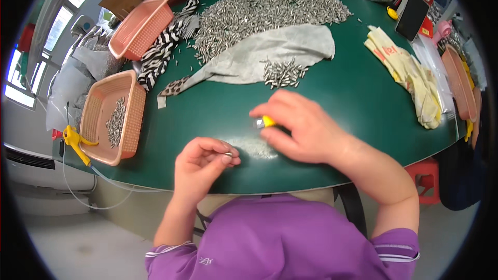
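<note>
My left hand [199, 165] is near the front edge of the green table. Between its thumb and fingertips it pinches a small silvery metal pin [228, 154]. To its right, over the table, my right hand [306, 127] grips a small yellow tool with a shiny dark end [266, 121]; the fingers cover most of it, so its kind does not show. Just beyond the right hand lies a small heap of metal pins [283, 73], partly on a grey cloth [233, 59]. A much larger pile of similar pins [270, 8] covers the far part of the table.
At left, a pink basket [135, 119] holds some pins, with a yellow air blow gun [77, 142] and hose at its rim. Behind it are another pink basket [140, 28] and a zebra-striped cloth [155, 62]. Cream gloves [407, 75] and a dark phone-like slab [412, 16] are at right.
</note>
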Tool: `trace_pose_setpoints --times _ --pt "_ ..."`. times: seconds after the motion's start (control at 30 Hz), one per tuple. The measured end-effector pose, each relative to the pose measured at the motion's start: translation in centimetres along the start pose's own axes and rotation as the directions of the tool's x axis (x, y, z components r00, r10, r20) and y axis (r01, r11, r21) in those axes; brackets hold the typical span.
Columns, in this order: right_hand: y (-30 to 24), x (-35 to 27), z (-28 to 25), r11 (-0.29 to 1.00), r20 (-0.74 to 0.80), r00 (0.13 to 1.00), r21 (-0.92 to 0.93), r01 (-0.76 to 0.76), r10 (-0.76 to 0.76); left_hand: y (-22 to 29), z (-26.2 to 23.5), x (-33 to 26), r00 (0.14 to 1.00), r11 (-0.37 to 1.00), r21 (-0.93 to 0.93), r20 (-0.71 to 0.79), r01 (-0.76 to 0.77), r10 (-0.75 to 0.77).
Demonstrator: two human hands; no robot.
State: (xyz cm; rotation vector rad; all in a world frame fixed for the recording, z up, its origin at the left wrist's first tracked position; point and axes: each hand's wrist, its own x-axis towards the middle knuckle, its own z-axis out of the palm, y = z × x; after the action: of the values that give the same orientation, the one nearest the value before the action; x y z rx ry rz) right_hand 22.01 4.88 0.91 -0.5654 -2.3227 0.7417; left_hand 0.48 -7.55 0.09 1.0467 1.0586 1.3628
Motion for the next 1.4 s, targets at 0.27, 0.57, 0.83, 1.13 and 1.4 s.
trace_pose_setpoints --times 0.27,0.57,0.83,1.13,1.4 --pt "-6.2 -1.6 -1.0 0.994 0.001 0.997 0.071 -0.079 0.079 -1.2 0.4 -1.5 1.000 0.973 -0.231 0.001 -0.011 0.012" --pt "-6.1 -4.5 4.2 1.000 -0.288 0.957 0.007 -0.021 0.022 -1.9 0.4 -1.7 0.989 0.920 -0.378 0.138 0.106 -0.057" --pt "-6.4 -3.4 4.8 0.999 -0.289 0.957 0.038 -0.025 0.035 -2.2 0.3 -1.5 0.993 0.914 -0.404 0.121 0.040 0.010" --pt "-6.5 -3.4 5.1 0.996 -0.283 0.957 0.080 -0.038 0.059 -2.1 0.5 -1.5 0.995 0.910 -0.412 0.103 0.032 0.012" --pt "-7.0 -3.5 4.9 0.988 -0.256 0.967 -0.150 -0.025 -0.014 -2.1 0.7 -1.7 0.998 0.938 -0.346 0.061 0.002 0.020"
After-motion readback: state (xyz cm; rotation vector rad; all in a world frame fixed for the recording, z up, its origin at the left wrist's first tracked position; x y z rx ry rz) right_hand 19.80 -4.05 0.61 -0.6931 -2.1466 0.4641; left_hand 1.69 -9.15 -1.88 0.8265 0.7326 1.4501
